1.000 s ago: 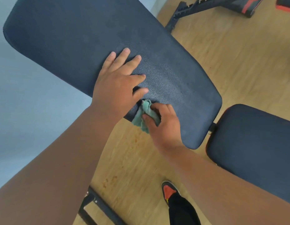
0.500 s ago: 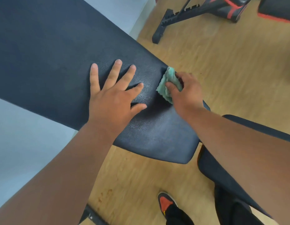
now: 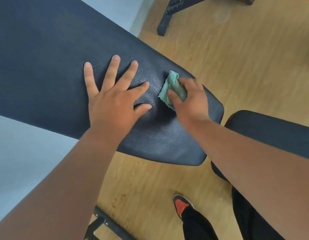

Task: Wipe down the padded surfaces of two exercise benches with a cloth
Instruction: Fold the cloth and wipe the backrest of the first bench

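The left hand (image 3: pixel 114 104) lies flat, fingers apart, on the pad (image 3: pixel 46 70), while the right hand (image 3: pixel 190 99), fingers clamped on the cloth (image 3: pixel 171 85), should press down and rub every part.

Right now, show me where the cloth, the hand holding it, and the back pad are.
cloth (image 3: pixel 169 87): head view, bunched green middle.
right hand (image 3: pixel 191 101): head view, back of hand.
back pad (image 3: pixel 46 75): head view, bare black top surface.

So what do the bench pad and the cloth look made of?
Bench pad: probably vinyl or faux leather, dark, with a pebbled grain and a soft sheen near the hands. Cloth: soft teal fabric, possibly microfibre, matte, crumpled, with a wavy edge.
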